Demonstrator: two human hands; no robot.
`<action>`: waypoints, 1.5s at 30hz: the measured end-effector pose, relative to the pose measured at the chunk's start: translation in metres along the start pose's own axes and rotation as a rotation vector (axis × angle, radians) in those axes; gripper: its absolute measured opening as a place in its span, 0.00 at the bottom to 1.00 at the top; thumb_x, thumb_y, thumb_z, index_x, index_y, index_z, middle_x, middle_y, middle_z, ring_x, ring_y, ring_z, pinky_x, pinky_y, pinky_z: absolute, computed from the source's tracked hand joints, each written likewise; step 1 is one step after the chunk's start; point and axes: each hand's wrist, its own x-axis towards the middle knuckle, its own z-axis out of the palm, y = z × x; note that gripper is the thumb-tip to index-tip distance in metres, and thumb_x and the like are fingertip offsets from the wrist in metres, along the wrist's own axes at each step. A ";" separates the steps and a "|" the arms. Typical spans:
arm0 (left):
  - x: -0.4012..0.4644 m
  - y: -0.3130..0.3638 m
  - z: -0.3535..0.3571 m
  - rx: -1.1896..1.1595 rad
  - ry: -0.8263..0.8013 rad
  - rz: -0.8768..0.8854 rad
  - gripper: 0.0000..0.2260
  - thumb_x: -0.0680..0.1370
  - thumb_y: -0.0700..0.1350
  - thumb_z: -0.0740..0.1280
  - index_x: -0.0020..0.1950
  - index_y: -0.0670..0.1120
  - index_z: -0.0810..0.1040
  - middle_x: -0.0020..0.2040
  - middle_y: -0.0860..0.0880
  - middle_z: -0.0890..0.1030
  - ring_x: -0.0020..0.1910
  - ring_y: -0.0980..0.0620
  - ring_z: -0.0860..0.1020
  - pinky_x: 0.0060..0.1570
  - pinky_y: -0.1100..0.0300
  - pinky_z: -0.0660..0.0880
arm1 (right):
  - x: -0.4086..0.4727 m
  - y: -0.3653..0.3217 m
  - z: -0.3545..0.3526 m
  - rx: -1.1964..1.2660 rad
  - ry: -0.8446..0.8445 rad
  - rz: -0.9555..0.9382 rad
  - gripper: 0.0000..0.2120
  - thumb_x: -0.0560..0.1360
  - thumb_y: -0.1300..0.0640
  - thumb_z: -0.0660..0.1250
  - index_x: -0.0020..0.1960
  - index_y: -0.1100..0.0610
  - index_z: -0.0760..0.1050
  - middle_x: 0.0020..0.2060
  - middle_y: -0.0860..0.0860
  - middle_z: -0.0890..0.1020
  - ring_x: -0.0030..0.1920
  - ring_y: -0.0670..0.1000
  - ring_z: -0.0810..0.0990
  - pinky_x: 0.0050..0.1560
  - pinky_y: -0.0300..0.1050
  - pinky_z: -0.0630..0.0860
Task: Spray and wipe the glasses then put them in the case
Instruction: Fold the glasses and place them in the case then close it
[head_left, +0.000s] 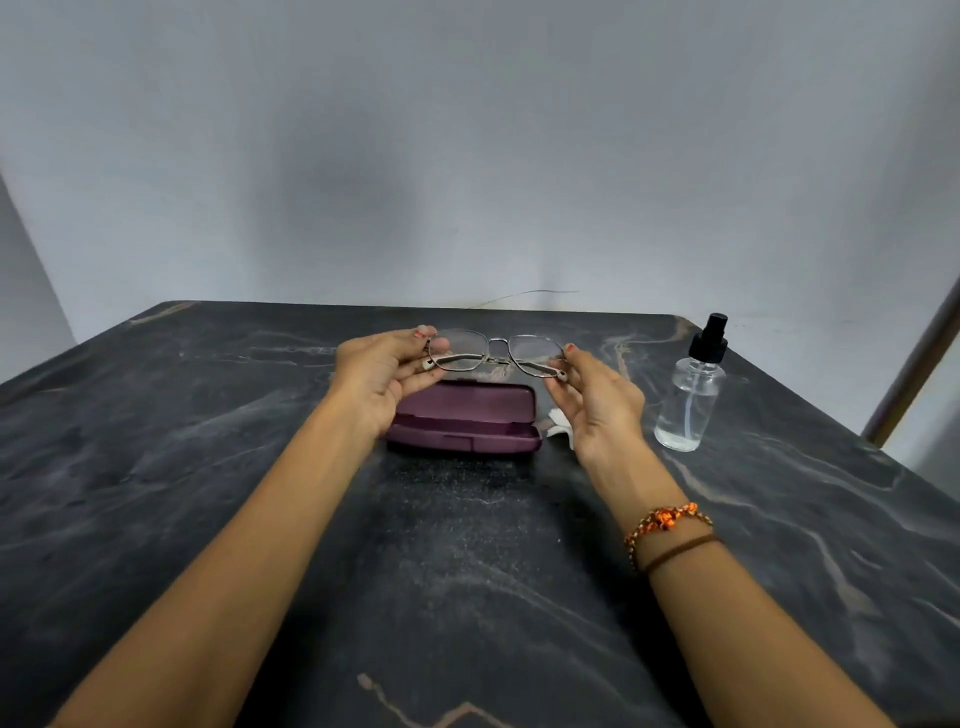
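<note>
Holding folded wire-frame glasses (496, 355) above open maroon case (465, 418), left hand (387, 371) and right hand (597, 400) pinching either end, likely lining up to set them inside.

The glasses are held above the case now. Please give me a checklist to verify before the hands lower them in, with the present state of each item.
1. Both hands hold the glasses: left hand and right hand each pinch one end: ok.
2. Temples folded: ok.
3. Case open: ok.
4. Case interior free of objects: ok.
5. Lenses clean: cannot tell.
6. Spray bottle and cloth clear of the path: ok.
</note>
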 end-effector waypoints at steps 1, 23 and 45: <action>-0.003 0.002 -0.008 -0.002 -0.009 -0.013 0.04 0.75 0.33 0.64 0.42 0.37 0.77 0.29 0.46 0.83 0.31 0.52 0.82 0.34 0.58 0.81 | -0.003 0.001 0.002 -0.026 -0.034 -0.017 0.07 0.72 0.66 0.67 0.36 0.61 0.74 0.20 0.48 0.80 0.25 0.43 0.80 0.30 0.35 0.80; -0.034 0.020 -0.143 0.362 0.093 -0.201 0.11 0.76 0.29 0.58 0.43 0.40 0.77 0.26 0.50 0.82 0.27 0.58 0.81 0.28 0.68 0.78 | -0.072 0.082 0.024 -0.675 -0.424 -0.026 0.08 0.75 0.63 0.64 0.37 0.58 0.76 0.33 0.52 0.80 0.28 0.40 0.79 0.35 0.32 0.79; -0.038 0.026 -0.151 0.465 0.182 -0.142 0.08 0.72 0.27 0.65 0.46 0.37 0.79 0.27 0.50 0.82 0.30 0.57 0.82 0.32 0.67 0.79 | -0.066 0.085 0.020 -1.089 -0.448 -0.365 0.03 0.73 0.61 0.67 0.42 0.59 0.80 0.30 0.49 0.80 0.34 0.48 0.82 0.45 0.46 0.81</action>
